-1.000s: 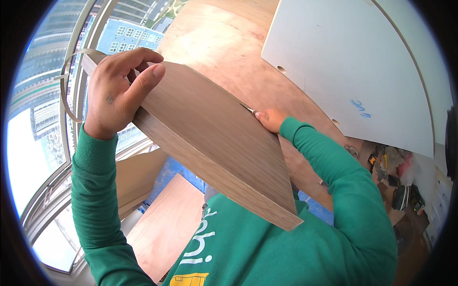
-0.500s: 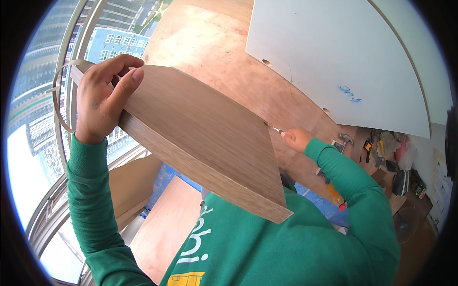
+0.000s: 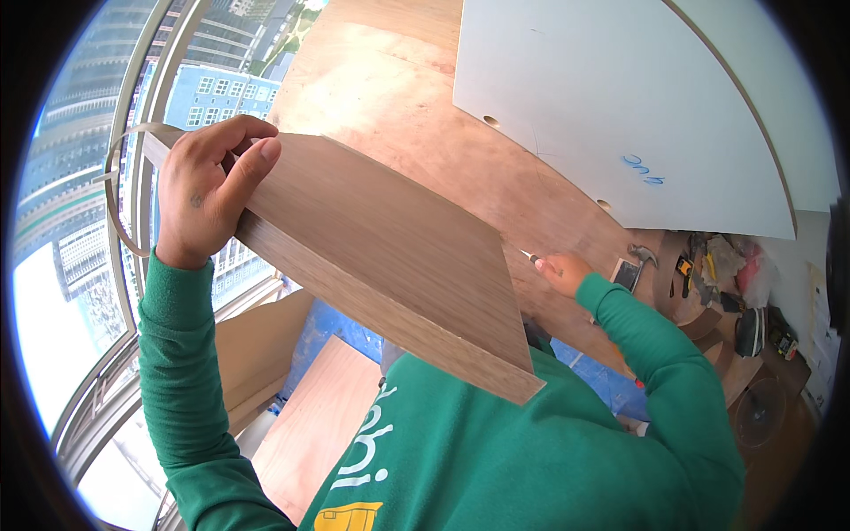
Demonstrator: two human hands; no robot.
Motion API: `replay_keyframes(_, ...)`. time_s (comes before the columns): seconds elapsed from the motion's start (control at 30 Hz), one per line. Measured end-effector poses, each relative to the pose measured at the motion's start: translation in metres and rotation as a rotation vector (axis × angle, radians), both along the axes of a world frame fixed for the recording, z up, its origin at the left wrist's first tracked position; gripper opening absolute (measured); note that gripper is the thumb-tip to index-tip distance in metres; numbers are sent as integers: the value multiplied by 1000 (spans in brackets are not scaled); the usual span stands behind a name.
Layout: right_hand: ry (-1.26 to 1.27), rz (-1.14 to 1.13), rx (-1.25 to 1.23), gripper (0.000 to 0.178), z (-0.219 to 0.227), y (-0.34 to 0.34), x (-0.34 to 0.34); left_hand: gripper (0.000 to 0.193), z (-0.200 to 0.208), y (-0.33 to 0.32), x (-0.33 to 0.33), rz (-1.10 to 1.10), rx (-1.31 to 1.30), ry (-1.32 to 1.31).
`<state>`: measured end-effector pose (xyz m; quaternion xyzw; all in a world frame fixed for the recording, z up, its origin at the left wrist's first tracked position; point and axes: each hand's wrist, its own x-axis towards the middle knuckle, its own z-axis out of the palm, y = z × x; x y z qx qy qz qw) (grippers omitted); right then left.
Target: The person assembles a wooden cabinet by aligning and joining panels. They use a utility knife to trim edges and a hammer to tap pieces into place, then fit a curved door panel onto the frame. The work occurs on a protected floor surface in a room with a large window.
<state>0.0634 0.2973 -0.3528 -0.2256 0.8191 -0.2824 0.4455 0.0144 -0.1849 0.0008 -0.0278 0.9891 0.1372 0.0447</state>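
A thick wood-grain board lies slanted in front of my body, its near right corner close to my green sweatshirt. My left hand is wrapped over its left end, thumb on the top face and fingers partly hidden. From that end a thin pale strip of edging loops down beside the window. My right hand is closed on a small knife with a short bright blade; most of the handle is hidden in the fingers. The blade points toward the board's right edge, a little apart from it.
A white panel with round holes and blue marks rests on the plywood surface. At right lie a claw hammer, a tape measure and other tools. Window frames run along the left; blue sheeting shows below.
My right hand has drawn the knife back to the right, away from the board's edge. My left hand and the board's left end sit slightly lower and farther right in view.
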Motion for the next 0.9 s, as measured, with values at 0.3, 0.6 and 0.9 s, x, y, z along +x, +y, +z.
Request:
replay_keyframes(0.3, -86, -279, -239, 48, -6, -39, -2, 59, 5, 6, -3, 7, -33, -72)
replay_keyframes(0.6, -54, -127, -188, 47, -40, -56, -6, 58, 4, 4, 0, 35, 13, -104)
replay_keyframes(0.9, -53, -58, -172, 49, -52, -64, -15, 57, 4, 8, -6, 78, 43, -127)
